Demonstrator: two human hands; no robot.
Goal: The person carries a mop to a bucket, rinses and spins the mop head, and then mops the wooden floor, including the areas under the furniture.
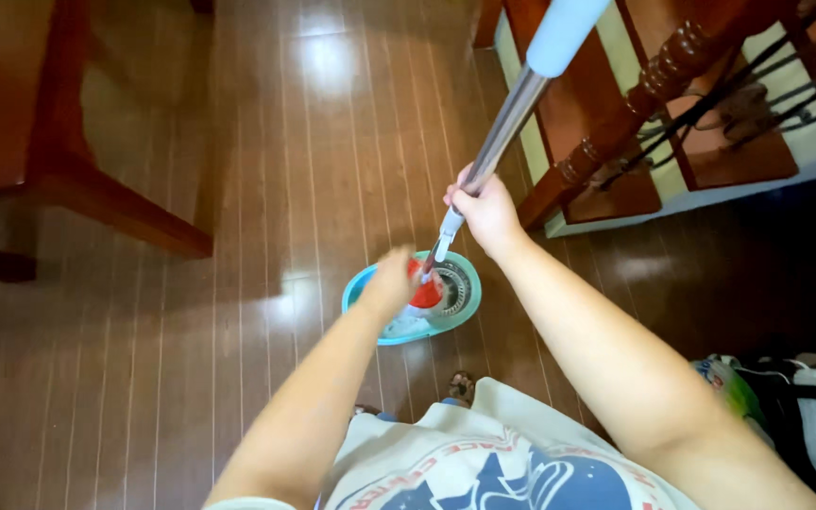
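Note:
My right hand (485,210) grips the metal pole of a mop (512,113), which has a light blue upper grip and runs down into a teal spin bucket (465,307) on the wooden floor. The mop's red head (425,291) sits in the bucket beside its metal spinner basket (455,283). My left hand (391,281) hovers, blurred, just over the bucket's left side near the red head; whether it touches the pole is unclear.
A dark wooden table leg (115,203) stands at the left. Wooden stairs with a turned baluster (616,132) rise at the upper right. Bags and cloth (786,397) lie at the lower right. My sandalled foot (461,385) is just behind the bucket.

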